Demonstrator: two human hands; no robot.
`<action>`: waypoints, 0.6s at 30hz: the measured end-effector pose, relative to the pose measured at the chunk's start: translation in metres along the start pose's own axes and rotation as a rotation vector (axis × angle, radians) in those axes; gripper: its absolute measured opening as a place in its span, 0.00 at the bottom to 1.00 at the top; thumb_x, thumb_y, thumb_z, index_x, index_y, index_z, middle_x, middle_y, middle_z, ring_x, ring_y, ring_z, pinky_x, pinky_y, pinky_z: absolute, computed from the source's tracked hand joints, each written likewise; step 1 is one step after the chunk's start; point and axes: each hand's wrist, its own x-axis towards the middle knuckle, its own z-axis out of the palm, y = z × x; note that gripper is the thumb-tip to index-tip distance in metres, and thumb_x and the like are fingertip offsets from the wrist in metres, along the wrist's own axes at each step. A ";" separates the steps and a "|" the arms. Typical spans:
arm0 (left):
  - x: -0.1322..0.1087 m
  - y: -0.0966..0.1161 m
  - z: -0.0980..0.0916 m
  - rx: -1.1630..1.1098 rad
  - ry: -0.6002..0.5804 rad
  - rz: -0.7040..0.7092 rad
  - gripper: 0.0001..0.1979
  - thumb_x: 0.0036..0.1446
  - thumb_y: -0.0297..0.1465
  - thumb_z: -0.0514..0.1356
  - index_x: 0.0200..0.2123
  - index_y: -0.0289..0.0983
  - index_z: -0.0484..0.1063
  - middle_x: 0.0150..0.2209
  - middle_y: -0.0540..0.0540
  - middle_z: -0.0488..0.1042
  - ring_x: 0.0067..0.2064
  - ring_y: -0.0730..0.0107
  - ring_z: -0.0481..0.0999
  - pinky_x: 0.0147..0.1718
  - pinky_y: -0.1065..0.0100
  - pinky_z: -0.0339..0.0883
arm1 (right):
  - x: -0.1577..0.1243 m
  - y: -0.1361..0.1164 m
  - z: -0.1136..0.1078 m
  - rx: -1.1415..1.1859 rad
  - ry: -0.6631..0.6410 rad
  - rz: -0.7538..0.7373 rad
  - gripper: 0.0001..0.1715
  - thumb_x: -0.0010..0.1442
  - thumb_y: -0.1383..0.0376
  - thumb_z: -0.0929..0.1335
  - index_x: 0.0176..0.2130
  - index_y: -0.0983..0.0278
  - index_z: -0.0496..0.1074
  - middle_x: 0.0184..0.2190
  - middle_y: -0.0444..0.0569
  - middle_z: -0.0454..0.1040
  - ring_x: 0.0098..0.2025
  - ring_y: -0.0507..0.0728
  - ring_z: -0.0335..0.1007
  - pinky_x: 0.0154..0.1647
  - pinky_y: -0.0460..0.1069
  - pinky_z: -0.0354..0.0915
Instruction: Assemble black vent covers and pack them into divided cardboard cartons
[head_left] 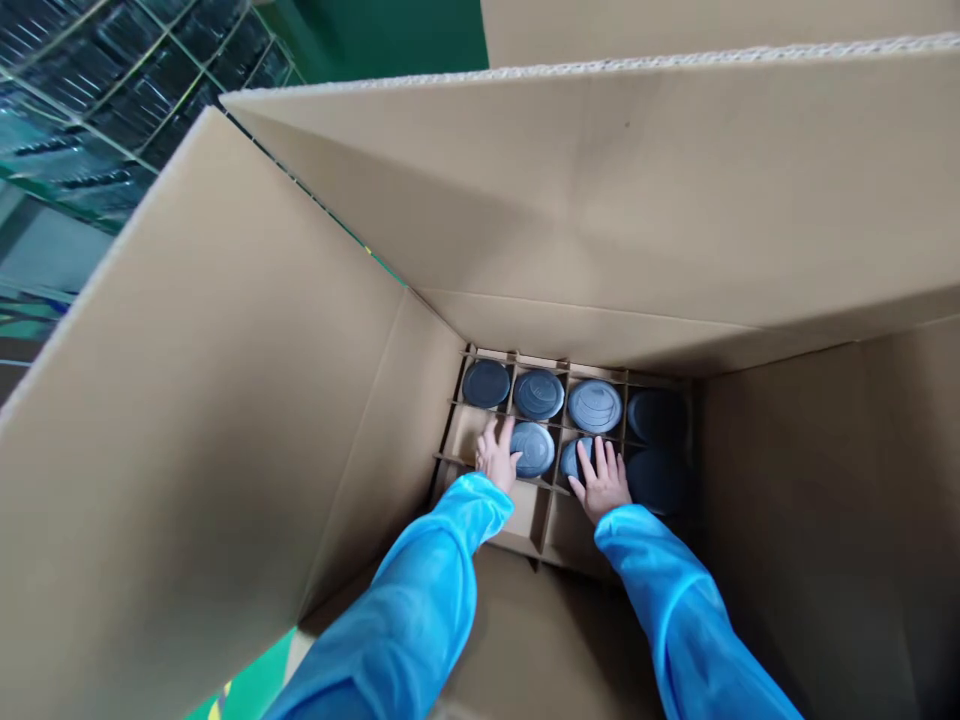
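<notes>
Inspection finding: a large cardboard box (225,400) was seen standing open with its flaps raised, filling most of the frame. At its bottom, in the centre of the frame, a cardboard divider grid (551,500) was fitted, with four cells to a row. Round containers with dark grey lids were seated one to a cell.

Seven containers were counted: four in the upper row (595,405) and three in the row below it. The left-most cell of that second row was partly covered by a hand, and its content could not be told. Only bare cardboard was shown in the two cells seen in the lowest row.

Two hands in two blue sleeves (427,600) were reached down into the box from the lower edge of the frame. The left hand (496,458) was held palm down, fingers extended and close together, just beside the left edge of the second-row container (534,450). The right hand (601,482) was laid flat with its fingers spread apart over the neighbouring container (571,458), which was mostly covered. Nothing was clamped by either hand.

A wire mesh (112,90) was noted outside the box, at the upper left.
</notes>
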 end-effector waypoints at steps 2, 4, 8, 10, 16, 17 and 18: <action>-0.007 -0.002 0.006 -0.073 -0.157 0.179 0.29 0.53 0.26 0.64 0.59 0.48 0.69 0.71 0.49 0.51 0.73 0.55 0.36 0.70 0.54 0.23 | -0.005 -0.003 -0.011 0.032 0.009 0.024 0.37 0.67 0.52 0.59 0.70 0.62 0.55 0.71 0.59 0.50 0.71 0.71 0.43 0.67 0.67 0.47; -0.011 -0.002 0.010 -0.132 -0.254 0.264 0.27 0.53 0.28 0.65 0.57 0.47 0.71 0.71 0.48 0.54 0.74 0.58 0.35 0.69 0.55 0.20 | -0.009 -0.008 -0.028 0.066 0.002 0.030 0.34 0.68 0.54 0.59 0.68 0.62 0.59 0.70 0.59 0.52 0.71 0.71 0.44 0.66 0.66 0.51; -0.011 0.015 0.007 0.074 -0.250 0.150 0.28 0.49 0.28 0.66 0.55 0.46 0.72 0.70 0.46 0.57 0.73 0.58 0.42 0.70 0.57 0.28 | -0.025 -0.028 -0.088 0.144 -0.122 0.013 0.30 0.66 0.56 0.63 0.62 0.66 0.69 0.65 0.62 0.62 0.67 0.70 0.55 0.64 0.61 0.58; -0.015 0.033 0.002 0.209 -0.281 0.124 0.25 0.49 0.27 0.65 0.53 0.44 0.73 0.69 0.43 0.58 0.74 0.55 0.42 0.70 0.55 0.30 | -0.045 -0.043 -0.135 0.211 -0.197 -0.015 0.29 0.63 0.56 0.67 0.59 0.68 0.71 0.60 0.62 0.69 0.63 0.68 0.63 0.62 0.58 0.61; 0.002 0.079 0.017 0.733 -0.310 0.131 0.14 0.55 0.39 0.53 0.43 0.43 0.72 0.53 0.51 0.79 0.67 0.44 0.60 0.66 0.47 0.51 | -0.127 -0.050 -0.249 0.350 -0.193 -0.307 0.30 0.66 0.46 0.63 0.56 0.64 0.69 0.49 0.52 0.77 0.47 0.59 0.73 0.46 0.52 0.70; 0.004 0.086 0.021 0.771 -0.304 0.177 0.15 0.57 0.42 0.49 0.39 0.45 0.72 0.43 0.56 0.82 0.59 0.48 0.72 0.59 0.51 0.63 | -0.151 -0.040 -0.260 0.363 -0.141 -0.336 0.30 0.68 0.46 0.62 0.57 0.62 0.67 0.51 0.50 0.76 0.48 0.57 0.73 0.47 0.50 0.70; 0.001 0.095 0.022 0.764 -0.265 0.312 0.17 0.57 0.45 0.47 0.35 0.46 0.72 0.34 0.57 0.83 0.50 0.51 0.79 0.51 0.53 0.71 | -0.180 -0.026 -0.271 0.383 -0.084 -0.346 0.28 0.69 0.47 0.61 0.56 0.61 0.68 0.51 0.48 0.76 0.48 0.55 0.73 0.46 0.48 0.70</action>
